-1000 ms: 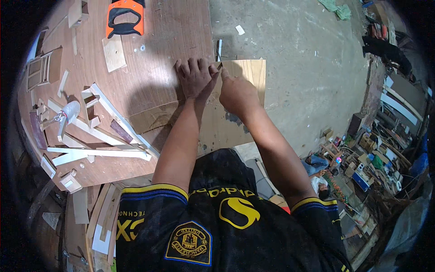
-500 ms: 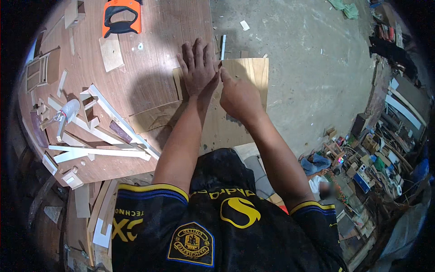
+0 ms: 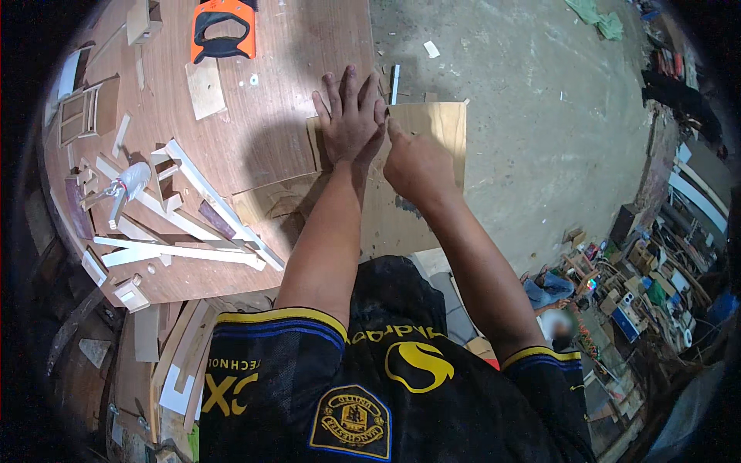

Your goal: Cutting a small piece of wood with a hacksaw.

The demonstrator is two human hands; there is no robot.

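Note:
A thin wooden board [image 3: 432, 119] lies partly on the table's right edge and reaches out over the floor side. My left hand [image 3: 351, 127] presses down on its left part, palm down with fingers spread. Just right of it, my right hand [image 3: 419, 166] is closed with the index finger stretched forward, its tip beside the left hand. Whatever the right fingers hold is too small and hidden to name. A narrow pale strip [image 3: 395, 83] sticks out past the board's far edge, close to both hands; its near end is hidden.
An orange and black saw handle [image 3: 224, 32] lies at the far left of the brown table [image 3: 285, 46]. Several white-edged wood strips [image 3: 181, 251] and a wrapped bottle-like thing [image 3: 133, 181] crowd its left side. Mixed clutter [image 3: 633, 293] and a person [image 3: 552, 305] are at right.
The whole view has shifted slightly, so everything appears a little farther right. Both hands keep nearly the same place on the board.

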